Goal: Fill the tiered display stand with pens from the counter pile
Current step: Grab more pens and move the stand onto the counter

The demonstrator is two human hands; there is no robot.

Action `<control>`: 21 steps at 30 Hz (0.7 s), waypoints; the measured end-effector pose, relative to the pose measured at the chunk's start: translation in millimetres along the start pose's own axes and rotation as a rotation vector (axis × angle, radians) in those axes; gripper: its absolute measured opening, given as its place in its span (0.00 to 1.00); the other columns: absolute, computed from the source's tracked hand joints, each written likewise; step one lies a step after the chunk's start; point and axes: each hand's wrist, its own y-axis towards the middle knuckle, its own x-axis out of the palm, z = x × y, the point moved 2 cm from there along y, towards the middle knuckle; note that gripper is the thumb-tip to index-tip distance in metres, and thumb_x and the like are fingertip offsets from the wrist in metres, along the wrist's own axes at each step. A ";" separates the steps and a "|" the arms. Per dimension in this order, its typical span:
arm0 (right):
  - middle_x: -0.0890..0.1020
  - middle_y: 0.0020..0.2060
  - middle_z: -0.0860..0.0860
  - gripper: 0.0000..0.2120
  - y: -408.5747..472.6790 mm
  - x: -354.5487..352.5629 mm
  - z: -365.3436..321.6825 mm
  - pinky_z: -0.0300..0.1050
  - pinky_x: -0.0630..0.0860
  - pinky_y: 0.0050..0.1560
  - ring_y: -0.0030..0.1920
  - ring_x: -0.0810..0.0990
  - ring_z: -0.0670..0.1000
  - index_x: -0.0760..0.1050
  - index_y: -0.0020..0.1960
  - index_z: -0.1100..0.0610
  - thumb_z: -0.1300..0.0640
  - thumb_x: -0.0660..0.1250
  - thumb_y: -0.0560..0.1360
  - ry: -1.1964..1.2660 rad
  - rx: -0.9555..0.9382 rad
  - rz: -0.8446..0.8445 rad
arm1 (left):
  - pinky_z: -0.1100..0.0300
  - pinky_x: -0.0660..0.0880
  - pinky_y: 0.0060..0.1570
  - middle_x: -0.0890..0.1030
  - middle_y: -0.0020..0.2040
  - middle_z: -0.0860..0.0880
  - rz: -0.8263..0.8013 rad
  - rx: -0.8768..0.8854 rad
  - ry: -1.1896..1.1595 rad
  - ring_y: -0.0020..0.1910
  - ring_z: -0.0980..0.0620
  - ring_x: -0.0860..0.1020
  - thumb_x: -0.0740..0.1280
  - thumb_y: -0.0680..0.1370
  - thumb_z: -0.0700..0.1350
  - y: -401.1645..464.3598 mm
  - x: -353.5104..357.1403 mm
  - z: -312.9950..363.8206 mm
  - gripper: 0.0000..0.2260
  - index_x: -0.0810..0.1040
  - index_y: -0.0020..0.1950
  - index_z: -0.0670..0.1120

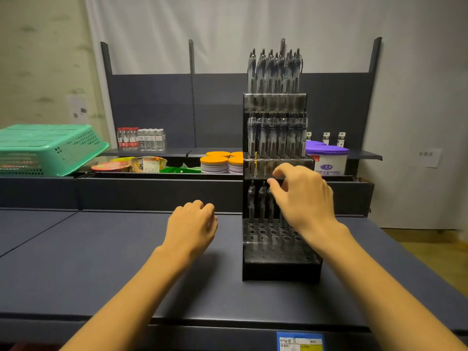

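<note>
Tiered display stand [279, 264] near counter [106, 262] right edge; upper tiers full. Right hand [304, 196] apparently pinching pen [270, 198] into lowest tier. Left hand [193, 221] loosely curled, holding nothing. Next: seat pen, fetch another; pile unseen.

Both arms out, right hand raised

We reach forward with bare forearms. Our left hand [192, 224] sits low, knuckles up, fingers loosely curled and holding nothing we can see. Our right hand [301, 196] is higher, fingers bent, thumb and forefinger drawn together
</note>
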 end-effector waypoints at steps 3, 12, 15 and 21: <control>0.80 0.44 0.51 0.10 1.0 12.1 -19.3 0.42 0.68 0.38 0.43 0.79 0.53 0.76 0.54 0.53 0.49 0.61 0.80 0.010 -0.131 -0.009 | 0.60 0.70 0.42 0.77 0.48 0.49 -0.013 -0.037 0.012 0.44 0.50 0.75 0.58 0.80 0.54 -3.9 -3.2 -8.9 0.12 0.75 0.53 0.48; 0.80 0.44 0.50 0.11 -10.3 78.5 -65.2 0.49 0.78 0.44 0.45 0.79 0.54 0.73 0.55 0.52 0.47 0.59 0.80 0.153 -0.278 -0.220 | 0.55 0.69 0.39 0.79 0.44 0.45 -0.032 -0.156 0.043 0.43 0.43 0.77 0.62 0.78 0.50 -47.1 -2.5 -46.7 0.10 0.77 0.48 0.45; 0.80 0.45 0.51 0.10 -19.6 93.6 -78.3 0.49 0.77 0.43 0.45 0.79 0.56 0.73 0.55 0.52 0.47 0.59 0.80 0.153 -0.288 -0.278 | 0.56 0.68 0.39 0.78 0.44 0.46 -0.017 -0.189 0.037 0.42 0.43 0.77 0.63 0.78 0.50 -60.7 -3.7 -64.8 0.10 0.77 0.47 0.45; 0.80 0.47 0.53 0.11 -22.4 119.6 -123.3 0.50 0.76 0.45 0.47 0.79 0.58 0.72 0.56 0.53 0.48 0.58 0.80 0.108 -0.303 -0.352 | 0.56 0.69 0.39 0.78 0.44 0.47 0.012 -0.202 0.050 0.43 0.44 0.76 0.62 0.78 0.52 -74.9 -18.4 -116.4 0.10 0.76 0.49 0.46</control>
